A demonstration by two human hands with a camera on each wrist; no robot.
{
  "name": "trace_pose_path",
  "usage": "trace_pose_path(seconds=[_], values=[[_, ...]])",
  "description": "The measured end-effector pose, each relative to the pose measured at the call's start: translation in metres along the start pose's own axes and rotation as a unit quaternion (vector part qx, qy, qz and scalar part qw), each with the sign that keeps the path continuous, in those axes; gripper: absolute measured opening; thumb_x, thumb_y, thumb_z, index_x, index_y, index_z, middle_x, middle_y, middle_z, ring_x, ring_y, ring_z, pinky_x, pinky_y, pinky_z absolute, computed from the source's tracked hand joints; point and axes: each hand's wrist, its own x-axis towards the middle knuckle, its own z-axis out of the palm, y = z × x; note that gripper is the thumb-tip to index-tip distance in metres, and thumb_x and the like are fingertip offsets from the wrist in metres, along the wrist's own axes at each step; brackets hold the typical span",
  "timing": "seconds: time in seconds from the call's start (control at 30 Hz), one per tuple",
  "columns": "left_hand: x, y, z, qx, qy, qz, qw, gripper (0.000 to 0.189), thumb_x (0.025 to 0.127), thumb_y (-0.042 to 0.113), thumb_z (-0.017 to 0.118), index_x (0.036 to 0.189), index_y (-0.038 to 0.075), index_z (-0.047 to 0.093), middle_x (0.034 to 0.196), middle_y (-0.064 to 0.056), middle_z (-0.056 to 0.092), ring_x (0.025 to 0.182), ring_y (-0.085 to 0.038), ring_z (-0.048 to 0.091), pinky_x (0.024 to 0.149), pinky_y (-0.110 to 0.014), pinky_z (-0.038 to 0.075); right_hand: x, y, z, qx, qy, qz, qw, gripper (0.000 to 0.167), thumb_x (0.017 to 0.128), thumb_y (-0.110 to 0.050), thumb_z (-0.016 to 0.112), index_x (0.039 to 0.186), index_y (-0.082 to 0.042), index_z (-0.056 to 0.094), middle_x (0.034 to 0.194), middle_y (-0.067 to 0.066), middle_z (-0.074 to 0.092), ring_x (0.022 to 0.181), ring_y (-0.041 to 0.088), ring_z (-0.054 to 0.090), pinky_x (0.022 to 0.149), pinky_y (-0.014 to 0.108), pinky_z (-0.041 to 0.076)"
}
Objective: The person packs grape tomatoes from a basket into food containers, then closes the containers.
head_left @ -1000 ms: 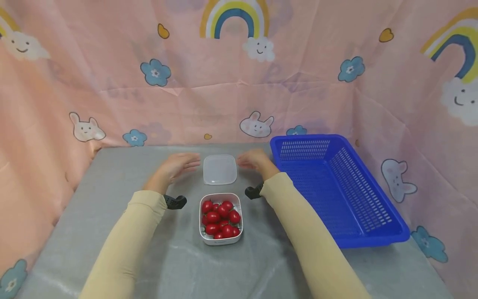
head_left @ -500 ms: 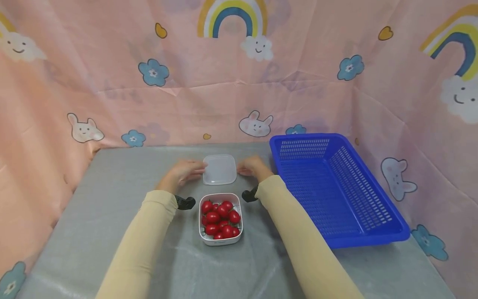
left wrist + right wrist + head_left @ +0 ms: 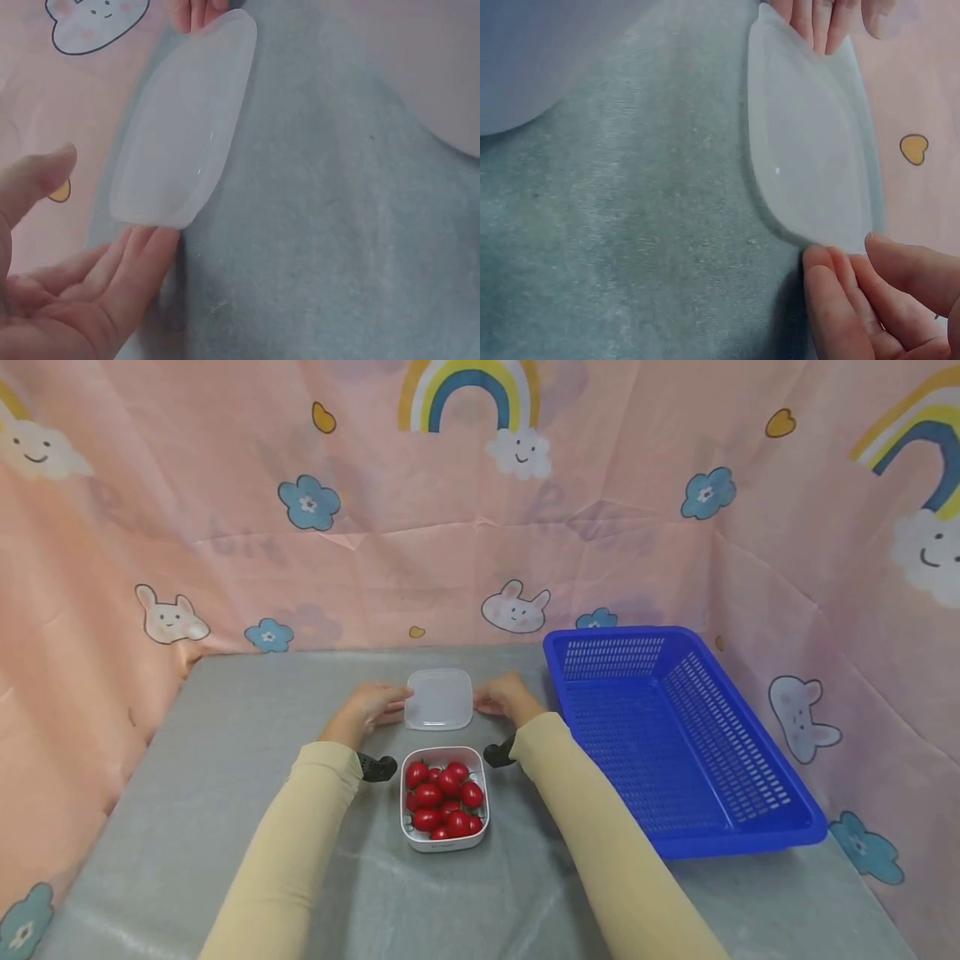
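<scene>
A translucent square lid [image 3: 439,700] lies on the grey table, beyond a white container [image 3: 444,845] of small red tomatoes [image 3: 447,779]. At the lid's left edge is my left hand [image 3: 367,710]. Its fingertips [image 3: 154,236] meet the rim while the thumb stands raised, apart from the lid. On the opposite side, my right hand [image 3: 510,697] pinches the rim. The thumb tip [image 3: 877,247] is right at the corner, and the curled fingers [image 3: 829,281] are against the edge below. In both wrist views part of the lid's underside is hidden.
A large blue plastic basket [image 3: 652,735] with slotted walls stands on the right of the table. Pink printed cloth [image 3: 420,560] hangs behind and at both sides. The tomato container sits between my forearms, close to the black wrist mounts [image 3: 377,767].
Both hands have come inward and down to the lid's opposite edges. The lid has shifted very slightly left. The tomato container and the basket have stayed in place.
</scene>
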Motion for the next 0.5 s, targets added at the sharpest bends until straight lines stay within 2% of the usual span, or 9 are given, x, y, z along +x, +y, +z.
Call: trace_pose_path(seconds=[0.1, 0.13, 0.17, 0.2, 0.27, 0.4, 0.5], values=[[-0.002, 0.0, 0.0, -0.011, 0.006, -0.011, 0.9999, 0.061, 0.097, 0.006, 0.059, 0.149, -0.01, 0.031, 0.154, -0.024, 0.039, 0.141, -0.033, 0.045, 0.106, -0.036, 0.048, 0.05, 0.018, -0.004, 0.008, -0.017, 0.007, 0.9998, 0.036, 0.057, 0.009, 0.089, 0.089, 0.004, 0.075, 0.083, 0.017, 0.076, 0.072, 0.029, 0.075, 0.065, 0.039, 0.062], [-0.003, -0.001, -0.001, -0.013, 0.009, -0.016, 0.9997, 0.06, 0.097, 0.005, 0.059, 0.148, -0.01, 0.032, 0.153, -0.024, 0.04, 0.14, -0.032, 0.046, 0.105, -0.036, 0.049, 0.059, 0.022, -0.004, 0.01, -0.022, 0.008, 0.9997, 0.04, 0.052, 0.008, 0.091, 0.089, 0.003, 0.075, 0.083, 0.017, 0.076, 0.072, 0.029, 0.075, 0.065, 0.039, 0.062], [-0.004, -0.001, -0.001, -0.012, 0.01, -0.019, 0.9997, 0.06, 0.096, 0.004, 0.059, 0.148, -0.011, 0.032, 0.152, -0.024, 0.041, 0.139, -0.033, 0.047, 0.104, -0.036, 0.049, 0.061, 0.023, -0.004, 0.008, -0.024, 0.009, 0.9996, 0.042, 0.049, 0.007, 0.092, 0.088, 0.002, 0.076, 0.081, 0.017, 0.076, 0.072, 0.029, 0.075, 0.064, 0.039, 0.062], [-0.005, -0.001, -0.002, -0.013, 0.009, -0.022, 0.9996, 0.059, 0.096, 0.003, 0.059, 0.147, -0.011, 0.033, 0.152, -0.024, 0.041, 0.139, -0.033, 0.047, 0.104, -0.036, 0.05, 0.055, 0.021, -0.003, 0.005, -0.024, 0.009, 0.9997, 0.042, 0.048, 0.008, 0.093, 0.086, 0.002, 0.076, 0.08, 0.016, 0.076, 0.071, 0.029, 0.075, 0.063, 0.039, 0.062], [-0.007, -0.002, -0.003, -0.014, 0.002, -0.024, 0.9996, 0.056, 0.096, 0.001, 0.058, 0.145, -0.011, 0.036, 0.151, -0.024, 0.042, 0.139, -0.034, 0.047, 0.103, -0.036, 0.05, 0.019, 0.01, 0.001, -0.006, -0.024, 0.012, 0.9996, 0.037, 0.054, 0.01, 0.09, 0.087, 0.003, 0.076, 0.08, 0.017, 0.075, 0.071, 0.029, 0.075, 0.063, 0.038, 0.062], [-0.013, -0.001, -0.009, -0.015, -0.022, -0.012, 0.9996, 0.052, 0.098, 0.002, 0.054, 0.145, -0.012, 0.037, 0.151, -0.025, 0.041, 0.138, -0.035, 0.047, 0.102, -0.034, 0.051, -0.121, -0.034, 0.017, -0.024, -0.003, 0.006, 0.9997, 0.026, 0.075, 0.014, 0.077, 0.1, 0.009, 0.072, 0.082, 0.017, 0.075, 0.071, 0.025, 0.074, 0.073, 0.036, 0.062], [-0.017, -0.001, -0.017, -0.016, -0.038, 0.007, 0.9991, 0.052, 0.1, 0.003, 0.052, 0.147, -0.011, 0.035, 0.151, -0.027, 0.041, 0.126, -0.031, 0.057, 0.098, -0.032, 0.054, -0.208, -0.061, 0.025, -0.015, -0.004, -0.005, 0.9999, 0.028, 0.083, 0.012, 0.07, 0.111, 0.012, 0.068, 0.083, 0.015, 0.073, 0.074, 0.021, 0.072, 0.085, 0.035, 0.06]])
